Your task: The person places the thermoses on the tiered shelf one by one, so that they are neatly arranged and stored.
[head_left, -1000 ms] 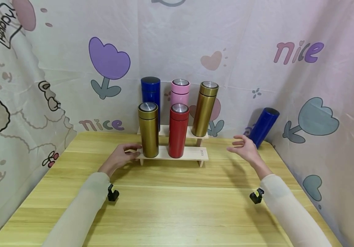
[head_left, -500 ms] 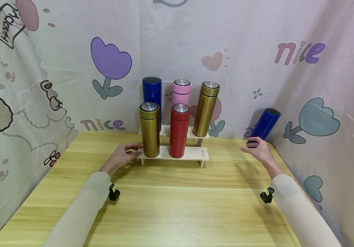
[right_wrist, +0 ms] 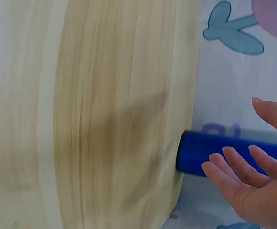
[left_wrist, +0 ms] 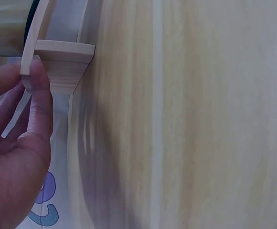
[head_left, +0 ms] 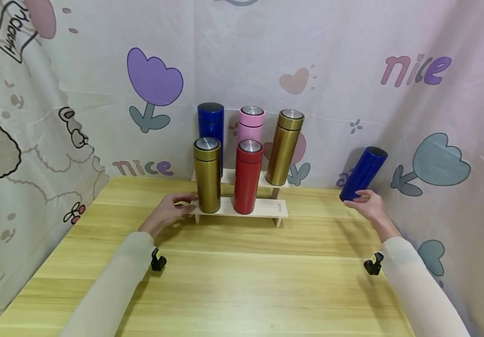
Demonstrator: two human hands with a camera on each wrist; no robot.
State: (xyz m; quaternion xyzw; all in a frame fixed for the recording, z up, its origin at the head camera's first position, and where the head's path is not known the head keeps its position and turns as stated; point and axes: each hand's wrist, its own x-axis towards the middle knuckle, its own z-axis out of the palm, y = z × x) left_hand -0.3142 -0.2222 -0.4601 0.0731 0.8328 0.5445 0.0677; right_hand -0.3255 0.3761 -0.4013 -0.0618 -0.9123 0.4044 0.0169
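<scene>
My left hand (head_left: 170, 213) pinches the left end of a small two-tier wooden rack (head_left: 267, 208); in the left wrist view thumb and finger lie on either side of its board (left_wrist: 27, 57). On the lower tier stand a gold thermos (head_left: 209, 180) and a red thermos (head_left: 248, 180). Behind them, a blue thermos (head_left: 211, 124), a pink thermos (head_left: 251, 126) and a second gold thermos (head_left: 284, 154) occupy the upper tier. My right hand (head_left: 371, 206) is spread beside another blue thermos (head_left: 364, 171) at the back right; in the right wrist view its fingers (right_wrist: 243, 167) overlap that thermos.
A wooden table (head_left: 246, 285) fills the foreground. Its back edge meets a printed cloth backdrop (head_left: 326, 103), which also hangs along the left and right sides. Black wrist cameras sit at both cuffs.
My right hand has moved to the right, from left of the lone blue thermos to its lower part. The left hand keeps its grip on the rack; the view shifts slightly.
</scene>
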